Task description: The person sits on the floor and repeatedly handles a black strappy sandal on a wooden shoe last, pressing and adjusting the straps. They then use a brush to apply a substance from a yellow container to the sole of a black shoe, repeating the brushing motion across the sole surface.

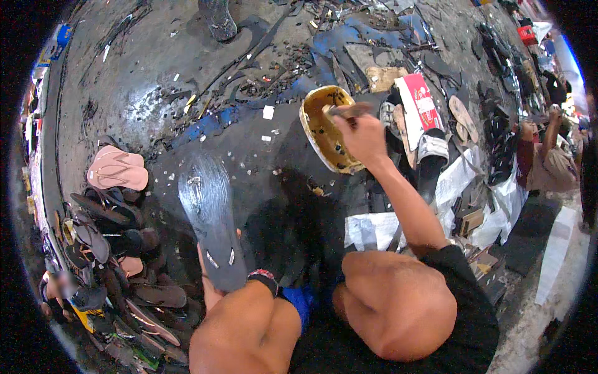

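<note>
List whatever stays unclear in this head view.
Head view:
Hidden: most of the left hand, behind the dark sole.
Hidden: the bowl's right rim, partly behind the right hand.
Blurred: the handheld tool's exact shape.
Cut off: the dark object, by the upper edge.

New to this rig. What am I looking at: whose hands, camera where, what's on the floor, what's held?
No robot here: these are a person's two bare hands. The single picture comes from a fisheye camera worn on their head, looking down, so edges bend near the rim and their knees show. The left hand holds a dark sole, shiny over its far part. The right hand holds a blurred, brush-like tool at a yellowish tub. On the floor lie pink sandals, dark scraps and white sheets.
</note>
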`<state>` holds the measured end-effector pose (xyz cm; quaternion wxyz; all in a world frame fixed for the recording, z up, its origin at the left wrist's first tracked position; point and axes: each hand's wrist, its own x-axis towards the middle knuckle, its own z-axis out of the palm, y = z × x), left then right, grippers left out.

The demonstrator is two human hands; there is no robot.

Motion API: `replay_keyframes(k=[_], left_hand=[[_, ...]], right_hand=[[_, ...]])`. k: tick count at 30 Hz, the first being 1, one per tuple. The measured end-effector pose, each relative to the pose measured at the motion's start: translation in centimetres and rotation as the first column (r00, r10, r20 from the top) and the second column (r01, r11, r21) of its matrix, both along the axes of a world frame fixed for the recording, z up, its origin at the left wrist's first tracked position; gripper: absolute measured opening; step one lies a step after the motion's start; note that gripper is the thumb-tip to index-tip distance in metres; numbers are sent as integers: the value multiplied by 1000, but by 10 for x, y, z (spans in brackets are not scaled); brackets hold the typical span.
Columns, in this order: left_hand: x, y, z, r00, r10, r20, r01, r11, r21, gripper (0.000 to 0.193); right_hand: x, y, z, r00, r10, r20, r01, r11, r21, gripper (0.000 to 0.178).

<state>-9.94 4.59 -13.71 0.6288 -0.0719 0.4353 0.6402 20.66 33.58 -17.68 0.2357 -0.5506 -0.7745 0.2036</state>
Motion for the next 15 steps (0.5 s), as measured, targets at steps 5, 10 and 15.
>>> replay_keyframes(k=[5,10,15], left_hand=[[2,4,7,999,-45,22,45,999,-5,47],[2,28,16,961,112,-254,-140,986,-94,45],[27,129,39,961,-55,-272,-5,977,-215,60]], right_hand=[[63,-53,73,936,72,343,-14,985,-170,28],[86,-61,114,972,205,-116,-225,663,-714,34],[-47,-44,157,577,-80,-813,-519,732,-441,28]])
